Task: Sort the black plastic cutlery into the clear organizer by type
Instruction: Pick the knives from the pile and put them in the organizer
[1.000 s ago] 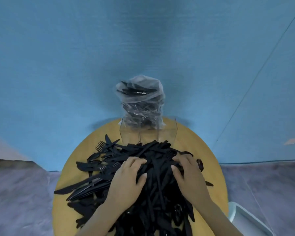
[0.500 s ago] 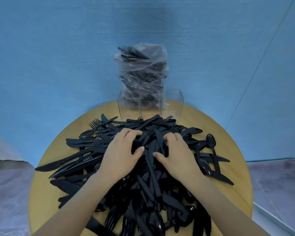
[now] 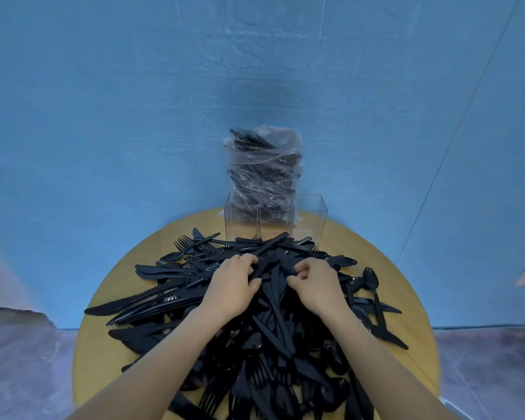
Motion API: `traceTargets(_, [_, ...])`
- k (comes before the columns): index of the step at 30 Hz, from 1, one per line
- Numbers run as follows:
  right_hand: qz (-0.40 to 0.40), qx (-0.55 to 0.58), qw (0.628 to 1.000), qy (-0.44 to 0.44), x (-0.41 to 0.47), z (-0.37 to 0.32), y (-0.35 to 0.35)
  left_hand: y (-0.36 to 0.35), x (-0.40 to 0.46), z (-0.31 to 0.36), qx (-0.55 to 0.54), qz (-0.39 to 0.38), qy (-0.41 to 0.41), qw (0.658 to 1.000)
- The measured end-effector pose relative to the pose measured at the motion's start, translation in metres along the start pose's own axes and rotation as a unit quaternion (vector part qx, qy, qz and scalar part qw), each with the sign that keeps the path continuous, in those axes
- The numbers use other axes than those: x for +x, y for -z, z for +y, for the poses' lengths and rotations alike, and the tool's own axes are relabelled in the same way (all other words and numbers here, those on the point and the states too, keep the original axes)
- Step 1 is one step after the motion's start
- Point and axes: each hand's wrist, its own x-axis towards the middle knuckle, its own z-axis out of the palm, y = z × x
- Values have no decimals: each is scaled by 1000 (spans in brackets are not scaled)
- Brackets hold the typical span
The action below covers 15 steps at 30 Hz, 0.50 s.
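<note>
Both hands, left hand (image 3: pixel 235 283) and right hand (image 3: pixel 314 283), are gripping tangled black cutlery (image 3: pixel 273 313); the pile is crowding the counter (image 3: pixel 103 344) edge, risking spills and mixed types in the organizer (image 3: pixel 275 219).

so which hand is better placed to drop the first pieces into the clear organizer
Probably the left hand: its fingers curl round long pieces at the pile's top, below the organizer's left compartment. The right hand looks curled on less.

One head-worn camera looks forward and down, close over the round table (image 3: pixel 109 344).
</note>
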Motion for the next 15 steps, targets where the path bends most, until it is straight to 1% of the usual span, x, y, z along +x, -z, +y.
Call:
traceTargets(4, [13, 74, 997, 9, 0, 8, 6, 1, 5, 2, -39, 0, 16, 999])
traceTargets(9, [11, 168, 986, 10, 3, 9, 8, 10, 17, 6, -110, 25, 22, 993])
traceTargets(15, [16, 206, 978, 27, 5, 8, 11, 26, 29, 10, -155, 17, 0, 988])
